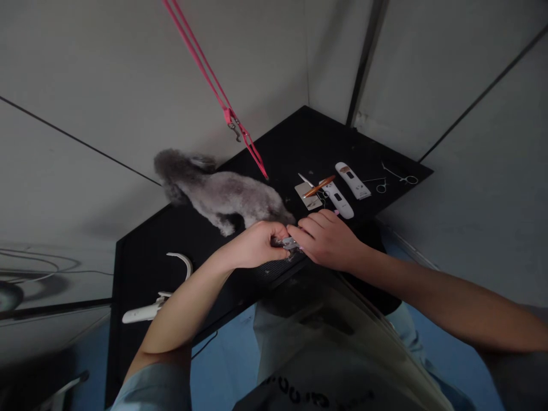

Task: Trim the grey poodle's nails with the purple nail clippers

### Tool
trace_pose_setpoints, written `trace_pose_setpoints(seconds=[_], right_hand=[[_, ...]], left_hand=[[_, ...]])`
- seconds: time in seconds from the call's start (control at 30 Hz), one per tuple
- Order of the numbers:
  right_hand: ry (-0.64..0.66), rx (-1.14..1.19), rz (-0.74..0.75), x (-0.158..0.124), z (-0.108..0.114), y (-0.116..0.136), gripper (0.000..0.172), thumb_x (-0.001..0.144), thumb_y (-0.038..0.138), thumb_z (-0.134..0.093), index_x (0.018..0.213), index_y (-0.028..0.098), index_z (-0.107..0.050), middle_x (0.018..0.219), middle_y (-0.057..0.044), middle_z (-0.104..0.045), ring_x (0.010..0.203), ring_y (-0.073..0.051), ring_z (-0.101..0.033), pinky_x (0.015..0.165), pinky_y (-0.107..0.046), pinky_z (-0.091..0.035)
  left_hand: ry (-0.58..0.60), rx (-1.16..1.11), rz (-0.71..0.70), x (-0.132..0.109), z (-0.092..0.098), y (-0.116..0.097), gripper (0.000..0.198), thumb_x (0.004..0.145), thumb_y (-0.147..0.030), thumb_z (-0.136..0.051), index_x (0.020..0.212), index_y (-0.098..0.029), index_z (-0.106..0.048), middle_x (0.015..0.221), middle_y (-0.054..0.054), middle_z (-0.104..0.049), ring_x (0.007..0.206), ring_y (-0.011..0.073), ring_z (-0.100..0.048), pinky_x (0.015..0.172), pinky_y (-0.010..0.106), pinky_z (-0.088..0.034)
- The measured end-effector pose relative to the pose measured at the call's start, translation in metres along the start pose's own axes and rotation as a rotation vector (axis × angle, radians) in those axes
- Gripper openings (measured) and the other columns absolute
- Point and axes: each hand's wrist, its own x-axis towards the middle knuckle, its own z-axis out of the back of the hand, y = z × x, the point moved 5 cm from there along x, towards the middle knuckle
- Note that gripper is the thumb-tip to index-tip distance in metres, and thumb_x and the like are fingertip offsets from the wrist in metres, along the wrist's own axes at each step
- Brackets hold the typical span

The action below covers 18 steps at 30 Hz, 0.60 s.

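A grey dog (235, 194) with close-cut fur stands on the black table (214, 268), its fluffier end towards the far left and its other end beside my hands. My left hand (261, 245) is closed round one of its paws, mostly hidden by my fingers. In the grip of my right hand (323, 237) is a small metal nail clipper (290, 244), with its jaws right at the paw. Dark tufts of fur show just below the clipper.
A pink loop leash (214, 85) with a clip hangs over the table. To the right lie two white hair clippers (351, 180), an orange-brown pen-like tool (319, 186), a card (308, 197) and scissors (405, 178). A white curved-arm device (143, 312) lies at the left.
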Motion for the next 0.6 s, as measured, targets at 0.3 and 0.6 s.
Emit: trace_pose_setpoints(seconds=[0.3,0.6], right_hand=[[0.065,0.041,-0.055,-0.0051,-0.0025,0.0001,0.033,0.091,0.021,-0.044,0.118,0.011,-0.06,0.072,-0.003,-0.058,0.065,-0.017,-0.043,0.062,-0.034,-0.024],[-0.007,0.059,-0.099,-0.0074,-0.0007,0.0005,0.039,0.088,0.028,-0.046,0.121,0.011,-0.059,0.089,-0.009,-0.064,0.079,-0.022,-0.047,0.072,-0.037,-0.03]], left_hand=[[-0.012,-0.022,0.02,-0.0001,0.0004,-0.0014,0.012,0.073,-0.025,-0.064,0.076,-0.016,-0.057,0.068,-0.004,-0.057,0.061,0.0088,-0.047,0.056,0.022,-0.035],[-0.007,-0.001,-0.004,0.0015,0.0034,-0.001,0.014,0.071,-0.026,-0.065,0.076,-0.016,-0.057,0.067,-0.004,-0.055,0.06,0.0087,-0.045,0.056,0.023,-0.034]])
